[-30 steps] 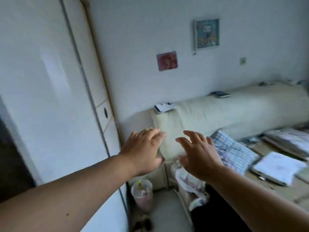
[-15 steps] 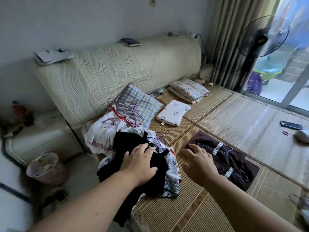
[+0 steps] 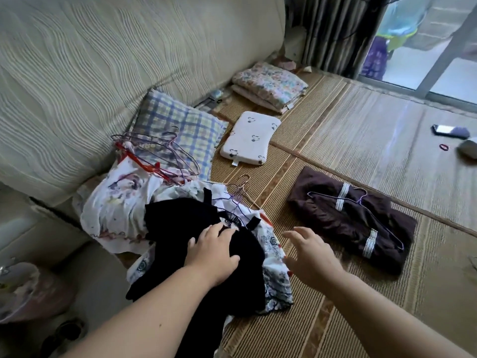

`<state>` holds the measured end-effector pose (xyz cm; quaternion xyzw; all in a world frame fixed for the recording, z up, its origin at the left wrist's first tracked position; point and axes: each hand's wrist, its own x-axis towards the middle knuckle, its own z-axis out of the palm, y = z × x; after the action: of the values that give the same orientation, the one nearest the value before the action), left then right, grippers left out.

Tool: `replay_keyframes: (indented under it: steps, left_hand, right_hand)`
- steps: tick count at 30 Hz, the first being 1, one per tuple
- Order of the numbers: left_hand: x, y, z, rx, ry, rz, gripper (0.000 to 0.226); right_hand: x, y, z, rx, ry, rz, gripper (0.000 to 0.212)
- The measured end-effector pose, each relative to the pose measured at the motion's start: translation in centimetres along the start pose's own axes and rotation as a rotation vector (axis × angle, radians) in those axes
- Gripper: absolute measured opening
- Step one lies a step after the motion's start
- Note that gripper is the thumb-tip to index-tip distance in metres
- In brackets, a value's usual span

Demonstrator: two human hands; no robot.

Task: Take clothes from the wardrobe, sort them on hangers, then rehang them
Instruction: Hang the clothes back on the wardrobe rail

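**Soft heap, snagging wires: take the black garment by its shoulders**

The black garment (image 3: 178, 215) lies on top of a heap of printed white clothes (image 3: 116, 202). The heap sits just on the near side of the plaid pillow (image 3: 180, 125), at the edge of the woven bed mat (image 3: 361, 120). The left hand (image 3: 213, 254) rests flat on the garment, its fingers (image 3: 219, 229) laid out over the cloth and not closed on any fold. The right hand (image 3: 312, 254) hovers above the mat just beside the heap, fingers spread and slightly bent, holding nothing.

The cloth looks thin, limp and light. It will likely sag and trail rather than keep a shape, and a pinch at one point would probably drag the printed pieces beneath along with it. A narrow black strap (image 3: 254, 220) pokes out on the side toward the plaid pillow, so the shoulder end seems to lie there. That looks the better hold: one hand at each shoulder, so the garment hangs straight for a hanger.

Loose wire hangers (image 3: 154, 151) lean against the plaid pillow, and a smaller bunch of hangers (image 3: 240, 189) lies between it and the black garment, touching the heap. They look thin and springy, and their hooks could catch in the fabric. Right of the plaid pillow and nearer, well apart from the heap, a brown garment (image 3: 335, 228) lies folded with a single hanger (image 3: 358, 200) on top.
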<state>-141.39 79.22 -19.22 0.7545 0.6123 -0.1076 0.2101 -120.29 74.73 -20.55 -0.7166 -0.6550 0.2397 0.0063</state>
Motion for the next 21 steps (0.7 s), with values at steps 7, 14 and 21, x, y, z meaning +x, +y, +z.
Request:
replay_keyframes:
  steps: [7,14,21]
  left_hand:
    - [14.9,-8.9,2.7,0.052,-0.067,-0.009,0.066]
    - [26.6,-13.6,10.1,0.081,-0.178,0.008,0.083]
    - [31.4,-15.0,16.9,0.077,-0.297,-0.034,0.116]
  right_hand:
    - [12.9,-2.4,7.7,0.113,-0.109,0.150,0.068]
    - [24.9,-2.1,15.7,0.085,-0.159,0.176,0.084]
    - [33.5,-1.2,20.9,0.079,-0.153,0.347,0.120]
